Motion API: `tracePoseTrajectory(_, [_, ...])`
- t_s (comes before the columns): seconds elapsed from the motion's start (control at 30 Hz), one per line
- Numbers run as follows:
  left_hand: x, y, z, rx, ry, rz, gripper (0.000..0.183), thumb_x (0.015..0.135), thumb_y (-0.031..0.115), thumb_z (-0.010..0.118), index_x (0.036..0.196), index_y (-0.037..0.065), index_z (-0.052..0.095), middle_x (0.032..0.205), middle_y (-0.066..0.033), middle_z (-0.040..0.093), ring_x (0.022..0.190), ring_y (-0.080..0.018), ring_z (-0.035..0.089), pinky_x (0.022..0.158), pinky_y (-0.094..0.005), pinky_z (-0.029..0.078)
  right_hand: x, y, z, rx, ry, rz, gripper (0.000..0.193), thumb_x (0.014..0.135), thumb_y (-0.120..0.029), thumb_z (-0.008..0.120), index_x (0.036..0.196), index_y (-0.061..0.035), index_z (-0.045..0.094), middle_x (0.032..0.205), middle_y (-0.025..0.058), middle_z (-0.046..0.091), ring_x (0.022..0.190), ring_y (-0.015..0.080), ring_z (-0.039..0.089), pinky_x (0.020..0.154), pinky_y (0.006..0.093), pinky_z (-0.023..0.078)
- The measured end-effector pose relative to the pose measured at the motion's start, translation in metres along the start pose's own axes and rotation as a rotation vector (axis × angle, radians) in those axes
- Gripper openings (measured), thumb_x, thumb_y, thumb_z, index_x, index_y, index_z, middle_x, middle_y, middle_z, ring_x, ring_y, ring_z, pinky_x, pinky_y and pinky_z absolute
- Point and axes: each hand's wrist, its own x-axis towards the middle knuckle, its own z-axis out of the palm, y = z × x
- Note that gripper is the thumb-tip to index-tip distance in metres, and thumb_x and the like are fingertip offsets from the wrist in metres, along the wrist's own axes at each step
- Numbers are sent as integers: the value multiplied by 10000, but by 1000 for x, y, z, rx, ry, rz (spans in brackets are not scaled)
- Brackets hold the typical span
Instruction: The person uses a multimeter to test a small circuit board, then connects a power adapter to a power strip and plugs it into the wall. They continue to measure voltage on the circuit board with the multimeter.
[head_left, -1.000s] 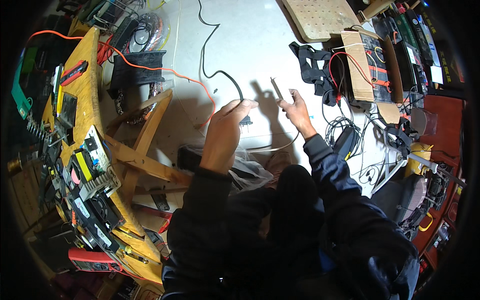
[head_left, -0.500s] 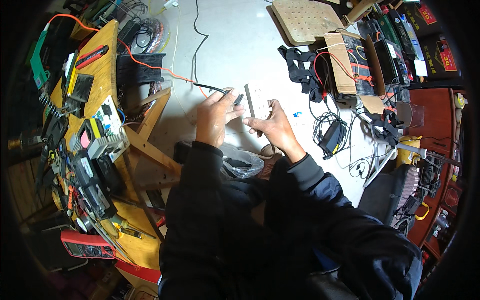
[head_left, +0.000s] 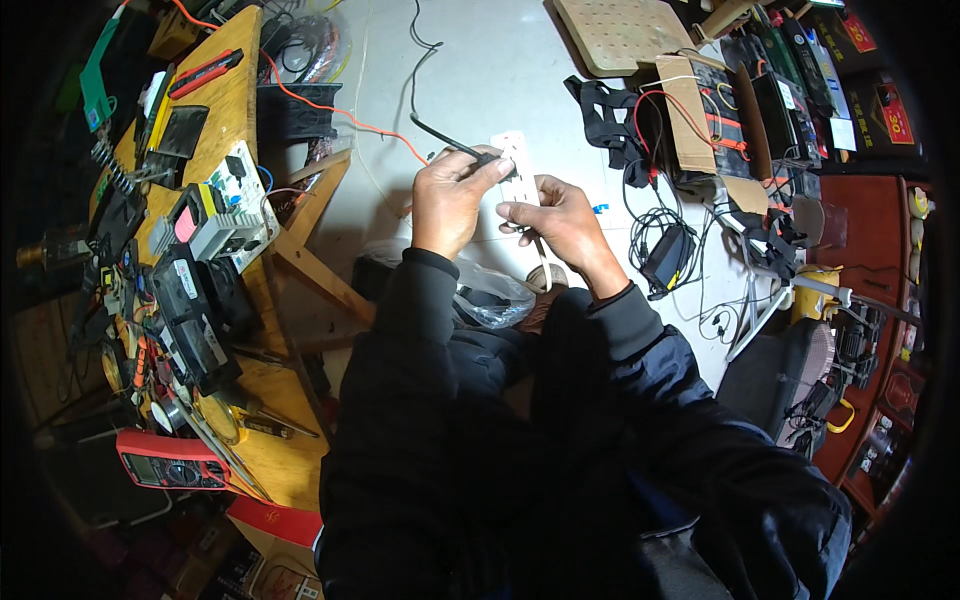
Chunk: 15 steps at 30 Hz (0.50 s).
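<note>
Between my hands is a white power strip (head_left: 527,190), tilted lengthwise away from me. My right hand (head_left: 570,228) is closed around its near end, where a pale cord (head_left: 543,258) runs down. A black plug (head_left: 489,158) is pinched in my left hand (head_left: 446,204), against the strip's socket face near the far end. Fingers partly cover the prongs, so I cannot tell how deep they sit. From the plug a black cord (head_left: 415,90) leads up across the floor. Behind my left hand an orange wire (head_left: 370,126) ends near the knuckles.
To the left, a wooden bench (head_left: 285,470) carries a red multimeter (head_left: 172,462), a circuit board and tools. A clear plastic bag (head_left: 497,298) lies below my hands. On the right are a cardboard box (head_left: 685,125) with wires, a black power adapter (head_left: 668,258) and tangled cables.
My left hand has moved right, bringing the plug from beside the power strip onto its socket face. The strip and right hand have shifted slightly right, and the whole view has moved a little.
</note>
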Motion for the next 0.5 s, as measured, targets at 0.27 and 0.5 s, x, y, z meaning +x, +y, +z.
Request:
tracePoseTrajectory(0.27, [8, -11, -1, 175, 40, 104, 210, 859, 89, 810, 1014, -49, 781, 971, -115, 693, 894, -188, 688, 817, -306, 533, 9, 0, 5, -66, 82, -27, 410, 882, -174, 804, 1141, 76, 607, 824, 64, 685, 646, 97, 627, 542, 231, 463])
tracePoseTrajectory(0.5, [9, -4, -1, 262, 80, 127, 219, 813, 128, 834, 976, -14, 796, 945, -146, 727, 880, -260, 694, 816, -355, 537, 8, 0, 6, -41, 27, -98, 396, 927, -188, 788, 1178, 52, 596, 842, 61, 683, 688, 113, 647, 587, 252, 487])
